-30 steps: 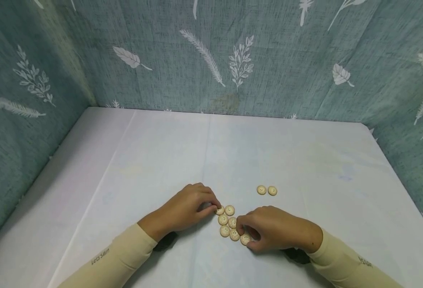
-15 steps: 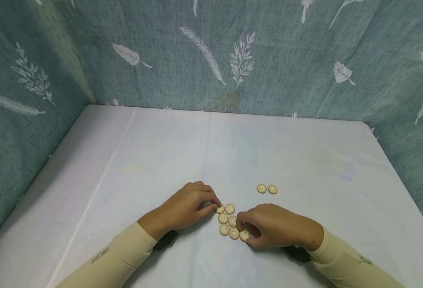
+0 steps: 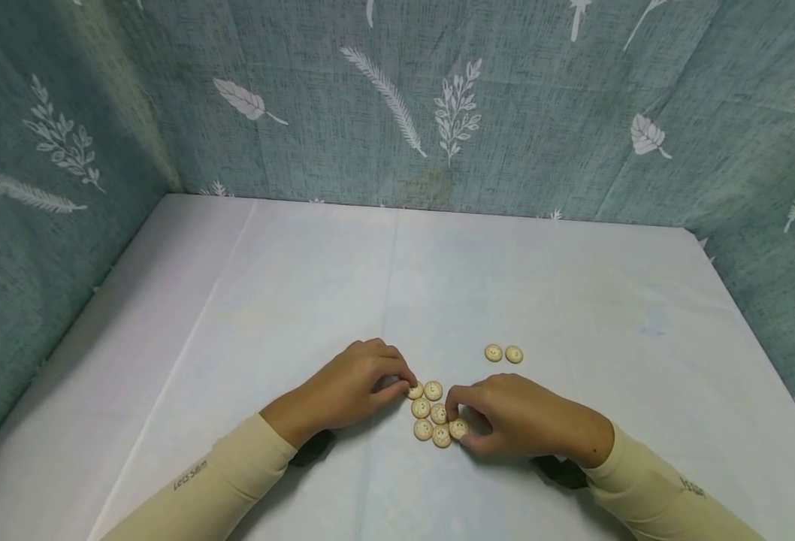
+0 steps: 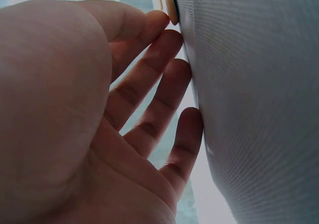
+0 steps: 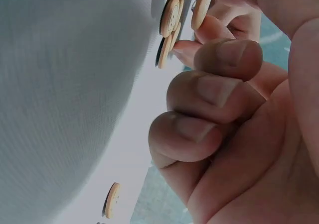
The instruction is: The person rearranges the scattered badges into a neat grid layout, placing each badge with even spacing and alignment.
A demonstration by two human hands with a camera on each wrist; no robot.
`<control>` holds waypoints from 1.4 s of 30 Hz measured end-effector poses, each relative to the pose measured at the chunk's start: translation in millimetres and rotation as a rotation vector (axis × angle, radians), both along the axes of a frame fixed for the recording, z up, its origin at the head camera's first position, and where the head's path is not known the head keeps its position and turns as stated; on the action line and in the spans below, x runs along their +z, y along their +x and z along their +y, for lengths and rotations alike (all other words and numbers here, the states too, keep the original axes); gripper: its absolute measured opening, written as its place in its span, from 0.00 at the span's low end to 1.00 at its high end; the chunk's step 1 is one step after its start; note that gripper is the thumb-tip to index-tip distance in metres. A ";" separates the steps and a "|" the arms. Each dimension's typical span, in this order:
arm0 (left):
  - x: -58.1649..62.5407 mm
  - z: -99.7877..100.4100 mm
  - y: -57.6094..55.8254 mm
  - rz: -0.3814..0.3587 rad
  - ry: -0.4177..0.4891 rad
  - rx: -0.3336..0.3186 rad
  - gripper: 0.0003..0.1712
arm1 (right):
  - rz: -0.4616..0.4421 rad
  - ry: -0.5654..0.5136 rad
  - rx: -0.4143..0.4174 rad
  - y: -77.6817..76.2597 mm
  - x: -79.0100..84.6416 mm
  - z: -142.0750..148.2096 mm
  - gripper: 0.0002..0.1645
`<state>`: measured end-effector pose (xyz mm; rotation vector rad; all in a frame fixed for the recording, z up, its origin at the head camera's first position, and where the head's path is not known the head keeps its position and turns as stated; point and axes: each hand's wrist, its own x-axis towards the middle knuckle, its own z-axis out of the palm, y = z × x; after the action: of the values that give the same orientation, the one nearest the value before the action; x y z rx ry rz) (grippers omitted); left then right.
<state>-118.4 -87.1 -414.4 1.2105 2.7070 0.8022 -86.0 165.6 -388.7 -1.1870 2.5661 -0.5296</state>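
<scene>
Several round wooden buttons lie flat in a close cluster, among them a lower-left button and a middle button. My left hand pinches the edge of the cluster's top-left button with thumb and index finger; its other fingers reach loosely down to the cloth in the left wrist view. My right hand holds another button between thumb and index finger at the cluster's right side. In the right wrist view this held button is tilted and raised off the cloth, while the remaining fingers curl inward.
Two more buttons sit apart behind the right hand, a left one and a right one. A white cloth covers the table. Green leaf-patterned fabric hangs behind it and along both sides.
My right hand has moved slightly away from me, and the button in its fingers has shifted up from the cluster's lower right. My left hand stays at the top-left button.
</scene>
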 end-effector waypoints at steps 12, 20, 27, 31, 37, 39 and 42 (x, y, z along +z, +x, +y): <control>1.8 -1.1 -1.8 0.015 0.013 0.001 0.06 | 0.056 0.008 -0.028 -5.4 6.3 3.6 0.10; 1.7 -0.5 -1.9 0.015 0.019 -0.002 0.06 | 0.107 0.016 -0.062 -9.6 10.9 10.6 0.11; 0.5 -1.3 -0.7 -0.004 0.008 0.004 0.06 | 0.097 0.017 -0.070 -11.3 9.6 13.2 0.10; 1.5 -2.0 -0.4 -0.009 0.007 0.012 0.07 | 0.125 0.002 -0.080 -13.0 8.8 13.6 0.10; 0.6 -1.3 0.2 -0.022 -0.002 0.013 0.07 | 0.108 -0.003 -0.080 -15.6 7.9 16.1 0.10; 0.2 -0.6 0.3 -0.023 -0.004 0.007 0.07 | 0.111 0.002 -0.090 -16.3 8.1 17.7 0.11; 0.1 0.0 0.0 -0.007 -0.001 0.009 0.07 | 0.124 -0.001 -0.103 -17.6 9.2 19.8 0.11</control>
<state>-118.5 -87.1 -414.3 1.1944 2.7088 0.8041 -103.7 185.3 -379.6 -1.1261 2.7440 -0.4933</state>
